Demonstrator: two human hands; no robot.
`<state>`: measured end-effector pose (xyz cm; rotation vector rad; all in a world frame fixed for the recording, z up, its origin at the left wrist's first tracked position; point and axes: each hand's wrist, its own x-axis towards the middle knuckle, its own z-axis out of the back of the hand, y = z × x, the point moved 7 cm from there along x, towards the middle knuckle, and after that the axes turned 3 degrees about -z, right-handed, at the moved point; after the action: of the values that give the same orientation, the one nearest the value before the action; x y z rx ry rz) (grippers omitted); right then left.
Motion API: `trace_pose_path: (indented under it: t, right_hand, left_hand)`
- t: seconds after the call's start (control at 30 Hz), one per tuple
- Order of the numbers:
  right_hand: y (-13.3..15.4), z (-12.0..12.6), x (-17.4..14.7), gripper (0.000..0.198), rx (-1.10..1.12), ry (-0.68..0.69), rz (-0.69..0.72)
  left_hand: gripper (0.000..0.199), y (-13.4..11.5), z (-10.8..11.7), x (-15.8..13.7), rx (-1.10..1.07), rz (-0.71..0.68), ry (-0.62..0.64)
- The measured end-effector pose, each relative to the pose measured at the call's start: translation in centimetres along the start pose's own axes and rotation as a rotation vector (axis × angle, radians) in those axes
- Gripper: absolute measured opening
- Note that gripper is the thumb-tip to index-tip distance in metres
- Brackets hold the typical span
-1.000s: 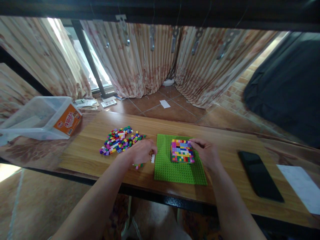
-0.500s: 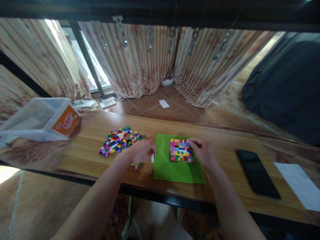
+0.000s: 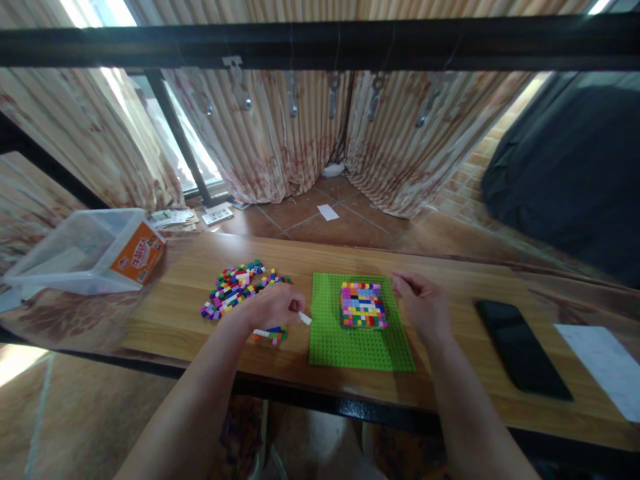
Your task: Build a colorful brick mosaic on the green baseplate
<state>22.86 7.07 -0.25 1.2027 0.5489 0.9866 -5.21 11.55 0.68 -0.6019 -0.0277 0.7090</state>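
Observation:
My left hand (image 3: 276, 306) pinches a white toy brick (image 3: 305, 319) that pokes out from the fingertips beside the left edge of a green baseplate (image 3: 363, 350). On that plate stands a low square block built of many-coloured bricks (image 3: 363, 305). My right hand (image 3: 423, 303) hovers over the plate's right edge, a little apart from the built block. Its thumb and forefinger are drawn close together; whether anything small is between them cannot be made out. A pile of loose coloured bricks (image 3: 233, 291) lies behind and left of my left hand, partly hidden by it.
A few more bricks (image 3: 273, 335) lie in front of my left hand. A clear plastic bin (image 3: 80, 247) with an orange label stands to the left. At the right are a black phone (image 3: 523, 350) and a white paper sheet (image 3: 603, 367) on the wooden table (image 3: 175, 327).
My right hand has moved off the built block, to the right. My left hand stays by the plate's left edge, with the white brick now turned at a slant. The view has tilted slightly.

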Motion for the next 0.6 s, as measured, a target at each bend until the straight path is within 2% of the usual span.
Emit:
trace_pose_path:
  t: [0.13,0.2,0.4,0.47,0.6]
  right_hand:
    - [2.1,0.0,-0.9,0.021,0.012,-0.059,0.100]
    - [3.5,-0.6,-1.8,0.018,0.025,-0.031,0.185]
    - [6.5,-4.3,-5.3,0.017,-0.047,0.339,0.404]
    - [6.7,-4.9,-6.0,0.018,-0.090,0.402,0.452]
    - [6.5,-5.3,-6.3,0.017,-0.140,0.435,0.483]
  left_hand:
    - [0.005,-0.2,0.5,0.0,-0.101,-0.013,-0.077]
    - [0.007,-0.8,0.8,0.2,-0.161,-0.027,-0.123]
    - [0.015,-3.1,0.8,1.5,-0.315,-0.091,-0.197]
    - [0.017,-3.7,0.6,1.8,-0.356,-0.114,-0.200]
    - [0.022,-5.0,0.2,2.2,-0.425,-0.154,-0.188]
